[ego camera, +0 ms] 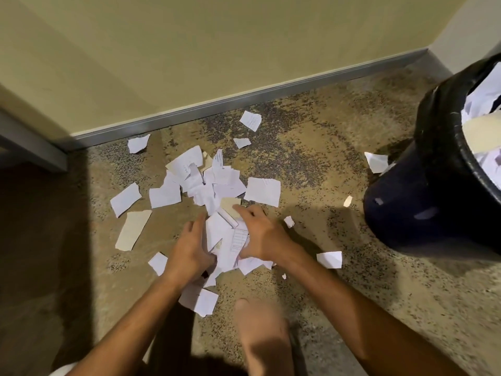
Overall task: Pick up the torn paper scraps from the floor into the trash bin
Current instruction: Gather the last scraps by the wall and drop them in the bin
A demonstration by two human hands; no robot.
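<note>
Two hands work at the near edge of a heap of torn scraps (214,183) on the speckled floor (311,164). The left hand (189,248) lies on the left side of a small bunch of scraps (230,240), fingers stretched forward and thumb against the paper. The right hand (263,237) closes in from the right, fingers reaching over the top of the bunch onto a tan piece, thumb tucked at the lower edge. Both grips are loose and cupped: the paper is squeezed between the two palms, and neither hand curls round a piece by itself.

The bunch touches the floor, joined to the main heap just beyond the fingertips. Loose scraps lie scattered round it: a long tan strip (132,230) to the left, a white square (263,191) to the right of the heap, a piece (250,120) near the baseboard (244,96), one (329,259) beside the right forearm, and a few (199,298) under the left wrist.

The bin (423,191), black and round, stands at the right, well apart from the hands, with white and tan paper showing inside its rim. One scrap (376,162) leans against its side. A bare knee (260,335) shows at the bottom, between the forearms.
</note>
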